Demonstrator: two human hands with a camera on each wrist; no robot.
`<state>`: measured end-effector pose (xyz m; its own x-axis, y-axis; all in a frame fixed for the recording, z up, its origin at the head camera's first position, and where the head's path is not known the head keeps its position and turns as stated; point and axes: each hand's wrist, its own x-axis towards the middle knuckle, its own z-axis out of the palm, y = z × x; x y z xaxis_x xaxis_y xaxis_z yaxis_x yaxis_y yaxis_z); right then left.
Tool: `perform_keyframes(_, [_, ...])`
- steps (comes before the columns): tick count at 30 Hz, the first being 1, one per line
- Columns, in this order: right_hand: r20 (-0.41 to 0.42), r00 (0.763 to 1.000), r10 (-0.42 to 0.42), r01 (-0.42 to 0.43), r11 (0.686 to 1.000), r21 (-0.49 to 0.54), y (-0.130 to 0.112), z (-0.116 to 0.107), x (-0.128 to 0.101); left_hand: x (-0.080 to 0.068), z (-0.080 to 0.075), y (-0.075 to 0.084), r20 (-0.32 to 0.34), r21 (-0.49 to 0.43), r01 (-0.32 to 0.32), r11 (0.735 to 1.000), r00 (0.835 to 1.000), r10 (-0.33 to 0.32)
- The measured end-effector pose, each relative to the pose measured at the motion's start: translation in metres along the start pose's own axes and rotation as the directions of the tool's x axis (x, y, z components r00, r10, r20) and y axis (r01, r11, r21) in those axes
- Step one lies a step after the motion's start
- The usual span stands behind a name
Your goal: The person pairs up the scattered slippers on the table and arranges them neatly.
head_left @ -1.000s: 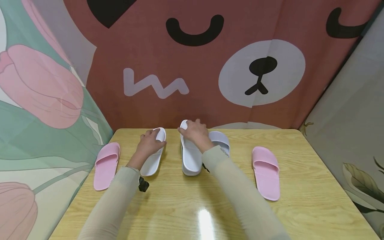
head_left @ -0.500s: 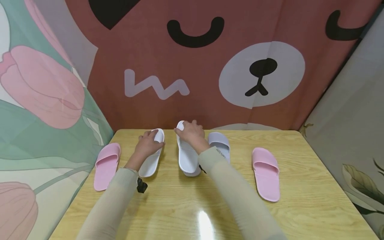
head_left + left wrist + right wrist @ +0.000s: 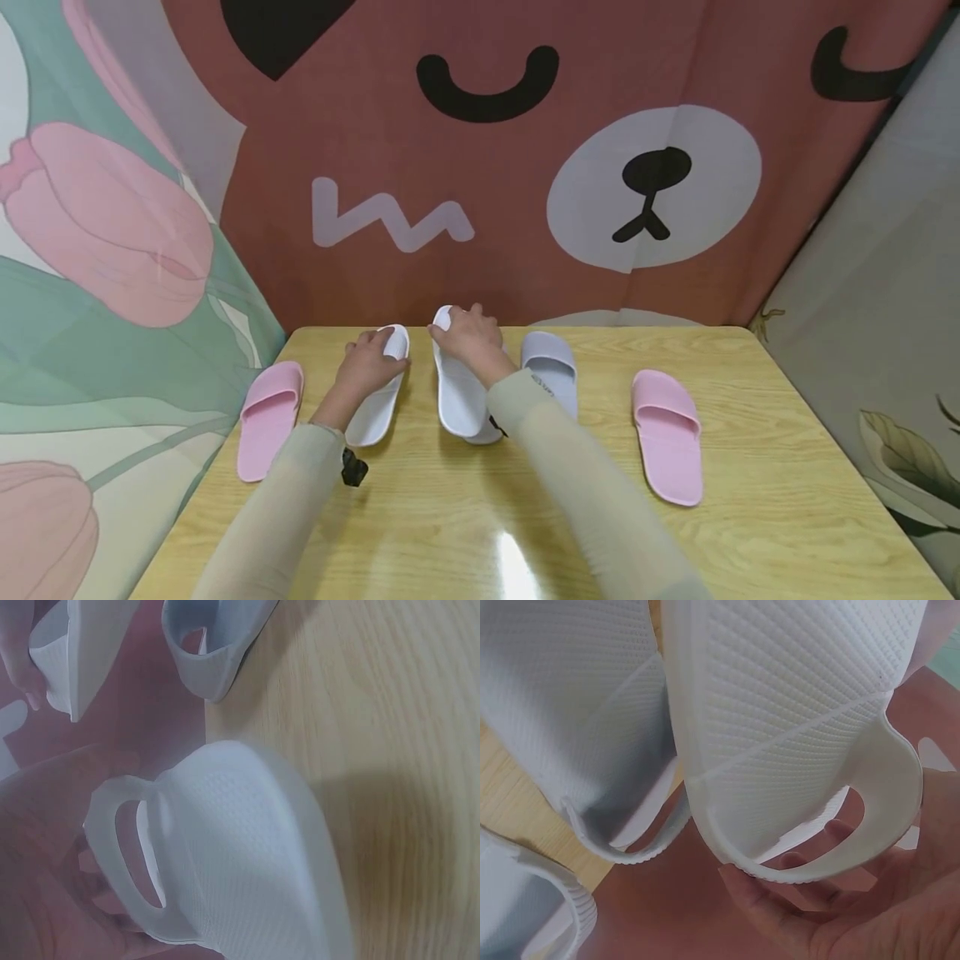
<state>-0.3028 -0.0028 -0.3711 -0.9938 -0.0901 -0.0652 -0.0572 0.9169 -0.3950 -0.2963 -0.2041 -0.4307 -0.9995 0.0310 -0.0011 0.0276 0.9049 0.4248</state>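
**Both hands on white slippers**

Your left hand [image 3: 369, 364] grips the toe of one white slipper [image 3: 381, 392] lying on the table [image 3: 480, 508]. Your right hand [image 3: 465, 337] clasps a second white slipper [image 3: 453, 392], tilted on edge; its heel hides behind your sleeve. A bear-print curtain [image 3: 525, 150] hangs beyond.

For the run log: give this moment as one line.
left hand: grips white slipper | right hand: grips second white slipper, raised | table: grey slipper, two pink slippers

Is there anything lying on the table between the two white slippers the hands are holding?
Nothing visible does. The left hand grips one white slipper, the right hand the other white slipper; only bare table shows between them.
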Motion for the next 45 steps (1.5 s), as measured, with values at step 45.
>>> perform_keyframes(45, [0.009, 1.000, -0.018, 0.017, 0.999, 0.038, -0.027, 0.029, 0.011, -0.001, -0.003, -0.025, -0.015, -0.033, 0.031, 0.999, 0.999, -0.031])
